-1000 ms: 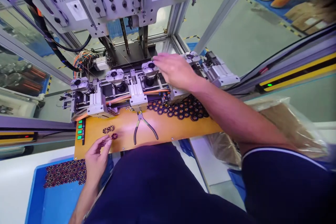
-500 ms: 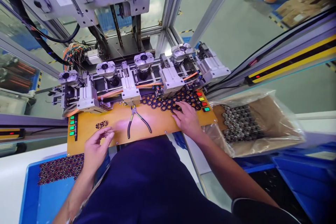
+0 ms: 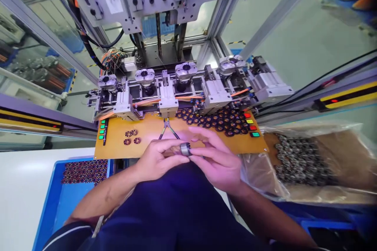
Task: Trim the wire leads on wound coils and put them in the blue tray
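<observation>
Both hands meet over the front edge of the orange work board [image 3: 150, 131]. My left hand [image 3: 157, 159] and my right hand [image 3: 216, 157] pinch a small round metal part [image 3: 185, 149] between their fingertips. Just behind the hands lie black-handled pliers [image 3: 167, 126]. A pile of dark ring-shaped parts [image 3: 218, 119] covers the board's right side. Three small rings [image 3: 131, 136] lie on its left side.
A machine with several round fixtures [image 3: 186, 68] stands behind the board. Green buttons [image 3: 101, 131] sit at the board's left, coloured ones [image 3: 251, 127] at its right. A plastic-lined box of metal parts [image 3: 297, 159] is at right; a blue tray of dark rings [image 3: 85, 170] at left.
My right hand left the pile of rings and came toward me. My left hand moved right from the small rings. Both now hold a metal part between them.
</observation>
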